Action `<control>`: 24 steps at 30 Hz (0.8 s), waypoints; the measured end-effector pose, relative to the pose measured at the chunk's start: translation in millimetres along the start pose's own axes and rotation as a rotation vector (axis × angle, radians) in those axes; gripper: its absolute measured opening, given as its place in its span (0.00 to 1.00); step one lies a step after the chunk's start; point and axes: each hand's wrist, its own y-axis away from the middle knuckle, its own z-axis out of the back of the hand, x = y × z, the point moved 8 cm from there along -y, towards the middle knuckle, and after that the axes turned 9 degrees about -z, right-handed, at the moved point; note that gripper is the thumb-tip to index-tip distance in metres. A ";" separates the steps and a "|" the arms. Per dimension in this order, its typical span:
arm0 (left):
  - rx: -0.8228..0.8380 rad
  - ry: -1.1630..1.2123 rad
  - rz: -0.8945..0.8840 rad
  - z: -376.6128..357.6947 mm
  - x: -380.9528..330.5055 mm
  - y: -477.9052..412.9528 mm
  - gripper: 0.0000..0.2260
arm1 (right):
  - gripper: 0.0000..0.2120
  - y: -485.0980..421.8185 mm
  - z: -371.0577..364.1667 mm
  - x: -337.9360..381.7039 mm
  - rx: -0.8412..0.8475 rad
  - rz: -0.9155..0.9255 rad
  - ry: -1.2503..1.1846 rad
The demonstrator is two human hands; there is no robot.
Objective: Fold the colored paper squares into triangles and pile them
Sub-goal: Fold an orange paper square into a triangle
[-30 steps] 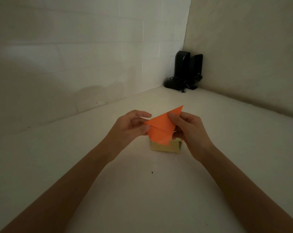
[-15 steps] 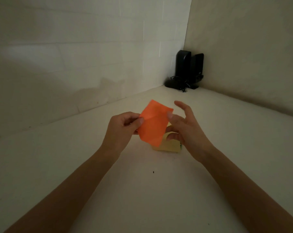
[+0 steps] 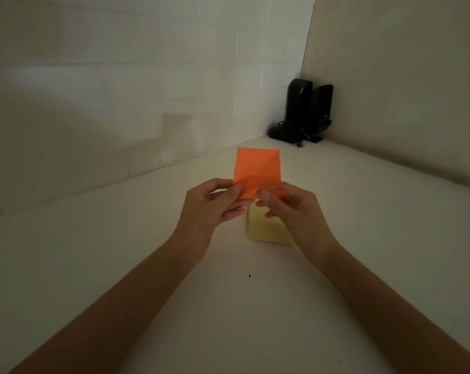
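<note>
Fingers (image 3: 233,192) tight on orange paper (image 3: 256,167)

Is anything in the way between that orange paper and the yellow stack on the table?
No separate object. The left hand and right hand pinch the orange paper square by its lower edge above the yellow paper stack; only their own fingers hang between.

Black speakers (image 3: 306,109) blocking far corner
</note>
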 end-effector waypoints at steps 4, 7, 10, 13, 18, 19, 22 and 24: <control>0.090 -0.023 0.000 -10.7 -0.1 3.4 0.06 | 0.03 1.0 7.6 1.6 -0.076 0.008 -0.016; 0.123 -0.026 -0.002 -14.4 0.3 4.9 0.06 | 0.03 2.1 10.6 2.4 -0.125 0.027 -0.001; 0.124 -0.051 0.000 -13.5 2.8 4.7 0.06 | 0.04 3.4 11.5 1.7 -0.152 0.021 -0.029; 0.112 -0.048 0.031 -11.5 6.6 4.8 0.06 | 0.14 4.1 11.3 1.8 -0.153 -0.009 -0.112; 0.085 -0.021 0.045 -8.7 5.9 3.7 0.05 | 0.21 1.3 12.4 -4.4 -0.111 -0.096 -0.242; 0.063 -0.002 0.050 -6.0 5.9 2.5 0.05 | 0.20 0.0 13.3 -5.2 -0.096 -0.103 -0.249; 0.036 0.015 0.063 -1.4 7.3 0.7 0.07 | 0.19 -1.4 15.3 -4.6 -0.070 -0.080 -0.208; 0.030 0.010 0.069 -0.5 8.4 0.9 0.07 | 0.16 -0.5 13.3 -1.5 -0.035 -0.063 -0.182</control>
